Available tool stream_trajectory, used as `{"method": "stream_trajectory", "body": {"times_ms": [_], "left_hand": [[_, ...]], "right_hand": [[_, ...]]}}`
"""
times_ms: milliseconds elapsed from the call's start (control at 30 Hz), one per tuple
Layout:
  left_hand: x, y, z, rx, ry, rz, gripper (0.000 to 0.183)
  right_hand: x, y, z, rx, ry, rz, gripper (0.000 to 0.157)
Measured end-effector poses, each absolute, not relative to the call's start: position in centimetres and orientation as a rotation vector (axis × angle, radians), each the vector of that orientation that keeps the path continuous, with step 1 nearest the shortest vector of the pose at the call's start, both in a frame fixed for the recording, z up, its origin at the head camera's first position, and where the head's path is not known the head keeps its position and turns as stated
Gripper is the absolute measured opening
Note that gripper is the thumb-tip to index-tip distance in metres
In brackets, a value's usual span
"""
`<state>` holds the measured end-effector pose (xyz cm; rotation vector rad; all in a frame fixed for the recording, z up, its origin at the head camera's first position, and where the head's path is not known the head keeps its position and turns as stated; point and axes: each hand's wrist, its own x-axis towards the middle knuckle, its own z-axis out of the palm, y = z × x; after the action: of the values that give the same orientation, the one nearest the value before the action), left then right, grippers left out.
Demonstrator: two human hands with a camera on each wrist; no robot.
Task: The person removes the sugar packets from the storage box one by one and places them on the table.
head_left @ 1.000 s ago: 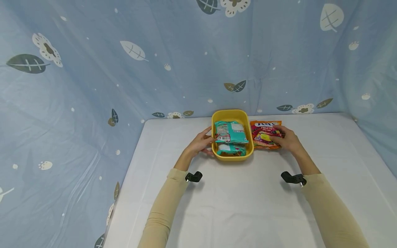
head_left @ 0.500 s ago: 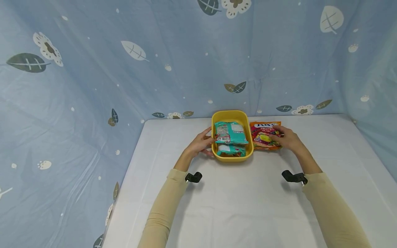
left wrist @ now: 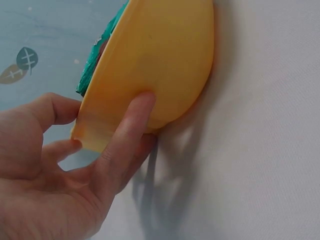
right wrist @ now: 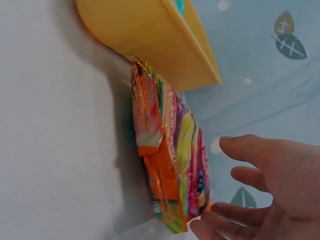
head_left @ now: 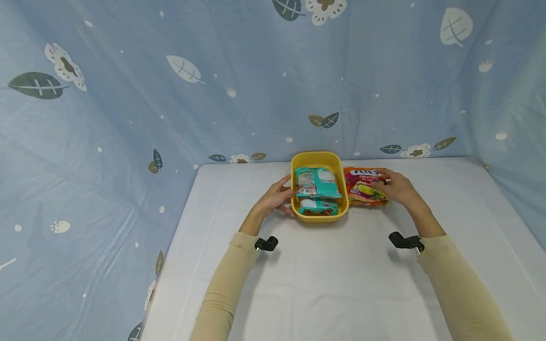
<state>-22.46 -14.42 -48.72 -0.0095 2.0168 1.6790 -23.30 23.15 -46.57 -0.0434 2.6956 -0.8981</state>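
Note:
My left hand [head_left: 274, 196] rests against the left outside wall of a yellow plastic bin [head_left: 320, 219]. In the left wrist view its fingers are spread, one long against the wall [left wrist: 165, 55] and others at the rim. Inside the bin lie two teal candy bags, the upper one [head_left: 319, 182] overlapping the lower one [head_left: 317, 206]. Right of the bin, a red and orange Fox's Fruits candy bag [head_left: 362, 187] lies on the table. My right hand [head_left: 398, 187] is at that bag's right edge; in the right wrist view its fingers are spread, with fingertips [right wrist: 205, 225] right by the bag's edge.
The bin and bags are at the back of a table under a white cloth [head_left: 315, 284]. Behind and to the left hangs a blue curtain [head_left: 256, 71] with leaf and flower prints. A small black camera [head_left: 266, 244] is worn on each wrist.
My right hand has drawn back slightly to the right, its fingers covering less of the red candy bag. The left hand and the bin stay as they were.

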Motion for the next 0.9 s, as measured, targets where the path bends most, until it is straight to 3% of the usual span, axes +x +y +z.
{"method": "stream_trajectory", "body": {"times_ms": [633,900], "left_hand": [[-22.0,-14.5,-47.1,0.04,1.925,1.694,0.073],[-22.5,-14.6,-49.0,0.02,1.97,1.726,0.069]], "right_hand": [[-24.0,20.9,-45.3,-0.166,2.726,-0.82,0.069],[-24.2,19.5,-45.0,-0.221,2.737,-0.785,0.066]]}}
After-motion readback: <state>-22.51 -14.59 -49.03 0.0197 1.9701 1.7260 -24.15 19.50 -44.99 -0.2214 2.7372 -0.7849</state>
